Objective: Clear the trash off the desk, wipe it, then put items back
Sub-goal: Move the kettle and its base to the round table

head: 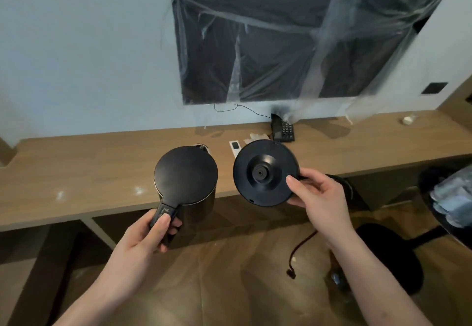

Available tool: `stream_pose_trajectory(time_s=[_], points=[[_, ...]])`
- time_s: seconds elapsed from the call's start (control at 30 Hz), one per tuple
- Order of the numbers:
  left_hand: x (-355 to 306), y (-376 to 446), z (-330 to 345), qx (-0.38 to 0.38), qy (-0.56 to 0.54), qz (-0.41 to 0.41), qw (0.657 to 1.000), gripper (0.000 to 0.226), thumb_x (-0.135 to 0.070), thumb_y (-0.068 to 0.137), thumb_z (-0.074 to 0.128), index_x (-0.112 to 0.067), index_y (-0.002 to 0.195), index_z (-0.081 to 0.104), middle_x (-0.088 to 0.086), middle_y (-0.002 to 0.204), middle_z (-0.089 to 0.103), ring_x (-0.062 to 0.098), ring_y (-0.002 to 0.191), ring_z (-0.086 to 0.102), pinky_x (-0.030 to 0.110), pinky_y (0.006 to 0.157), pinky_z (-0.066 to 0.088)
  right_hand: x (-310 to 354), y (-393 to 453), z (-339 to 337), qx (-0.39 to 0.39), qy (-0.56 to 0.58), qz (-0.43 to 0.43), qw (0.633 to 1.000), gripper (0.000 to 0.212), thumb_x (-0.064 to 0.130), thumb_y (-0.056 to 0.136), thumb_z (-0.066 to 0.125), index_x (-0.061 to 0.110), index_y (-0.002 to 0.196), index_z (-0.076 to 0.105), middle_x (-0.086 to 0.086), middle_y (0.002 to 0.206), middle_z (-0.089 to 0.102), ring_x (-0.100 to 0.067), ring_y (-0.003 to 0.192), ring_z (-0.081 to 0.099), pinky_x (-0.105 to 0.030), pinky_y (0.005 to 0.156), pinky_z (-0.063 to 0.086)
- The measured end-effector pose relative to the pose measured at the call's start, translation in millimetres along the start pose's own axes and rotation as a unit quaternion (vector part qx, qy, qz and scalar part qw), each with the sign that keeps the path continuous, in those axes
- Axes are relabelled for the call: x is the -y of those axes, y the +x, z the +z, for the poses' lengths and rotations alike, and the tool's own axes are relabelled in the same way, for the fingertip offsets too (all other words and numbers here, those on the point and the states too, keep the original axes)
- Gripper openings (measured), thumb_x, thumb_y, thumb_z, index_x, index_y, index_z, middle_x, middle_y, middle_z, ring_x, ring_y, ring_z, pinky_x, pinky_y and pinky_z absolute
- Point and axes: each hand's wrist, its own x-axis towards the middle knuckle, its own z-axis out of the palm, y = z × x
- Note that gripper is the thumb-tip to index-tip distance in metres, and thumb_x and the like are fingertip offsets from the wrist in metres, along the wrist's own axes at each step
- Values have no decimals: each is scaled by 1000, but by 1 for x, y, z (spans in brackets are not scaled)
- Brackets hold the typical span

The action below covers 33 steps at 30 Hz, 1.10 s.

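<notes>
My left hand (pixel 150 233) grips the handle of a black electric kettle (pixel 186 172), lid closed, held over the front edge of the long wooden desk (pixel 89 167). My right hand (pixel 319 192) pinches the rim of the kettle's round black base (pixel 264 172), tilted up toward me above the desk edge. The base's black cord (pixel 298 251) hangs down over the floor. A white remote (pixel 235 147), crumpled white paper (pixel 256 137) and a black telephone (pixel 282 130) lie on the desk behind the base.
White smudges (pixel 61 194) mark the desk's left part, and a small white scrap (pixel 406 120) lies at its far right. A wall screen covered in black plastic and tape (pixel 293 31) hangs above. A black chair (pixel 434 213) stands at right.
</notes>
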Motion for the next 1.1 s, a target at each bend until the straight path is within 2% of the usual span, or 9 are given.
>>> stream_pose_trajectory(time_s=[0.17, 0.23, 0.4, 0.6, 0.67, 0.77, 0.8, 0.93, 1.1], points=[[-2, -6, 57, 7, 18, -5, 1000, 48, -76, 74, 55, -37, 96, 75, 2, 102, 73, 18, 96, 65, 42, 81, 51, -41, -9, -71, -32, 3, 64, 997, 35, 23, 91, 79, 16, 125, 71, 3, 93, 80, -14, 91, 77, -38, 80, 65], [-1, -7, 88, 0, 22, -3, 1000, 41, -72, 88, 58, -36, 94, 75, 2, 101, 74, 20, 97, 65, 43, 81, 50, -56, -16, -108, -44, -1, 76, 996, 34, 23, 90, 80, 17, 123, 72, 4, 93, 79, -10, 90, 77, -35, 77, 65], [-5, -12, 186, -3, 16, -4, 1000, 47, -69, 83, 56, -28, 93, 77, 5, 99, 73, 24, 95, 63, 43, 79, 46, -79, -27, -221, -51, 13, 81, 995, 16, 20, 91, 79, 31, 99, 72, 1, 90, 77, -11, 84, 76, -22, 66, 61], [-20, -25, 312, -3, 6, -15, 1000, 36, -51, 103, 53, -27, 98, 78, 15, 105, 71, 32, 100, 63, 44, 83, 45, -99, -30, -346, -65, 50, 125, 989, 14, 18, 91, 79, 23, 104, 74, 3, 92, 79, -13, 89, 77, -37, 80, 64], [-29, -32, 351, 10, 0, -8, 1000, 37, -59, 96, 57, -29, 95, 79, 17, 104, 70, 27, 95, 61, 44, 81, 43, -105, -29, -381, -66, 57, 135, 987, 16, 19, 91, 79, 20, 107, 75, 2, 94, 79, -13, 89, 77, -39, 83, 64], [-41, -36, 396, 27, 6, -4, 1000, 65, -84, 70, 65, -27, 99, 79, 8, 100, 74, 25, 92, 62, 43, 81, 44, -110, -22, -424, -73, 58, 145, 985, 18, 20, 91, 79, 18, 109, 76, -3, 100, 79, -15, 91, 77, -38, 82, 65], [-44, -35, 410, 36, 18, -5, 999, 69, -84, 73, 64, -24, 102, 79, 7, 101, 75, 26, 95, 64, 42, 81, 45, -110, -20, -438, -70, 61, 142, 985, 16, 19, 92, 78, 18, 107, 76, -4, 100, 79, -15, 91, 77, -34, 77, 65], [-57, -23, 461, 65, 72, -16, 995, 44, -47, 105, 46, -16, 110, 75, 2, 100, 76, 26, 101, 66, 40, 82, 47, -106, -1, -490, -76, 44, 122, 989, 9, 19, 92, 79, 22, 100, 76, -3, 98, 79, -13, 88, 77, -26, 69, 61], [-71, 10, 528, 93, 97, -10, 991, 45, -51, 105, 45, -21, 101, 78, 3, 97, 73, 24, 99, 65, 40, 83, 47, -97, 36, -560, -119, 25, 87, 989, 18, 21, 89, 81, 19, 106, 76, -1, 92, 79, -17, 89, 78, -30, 72, 63]])
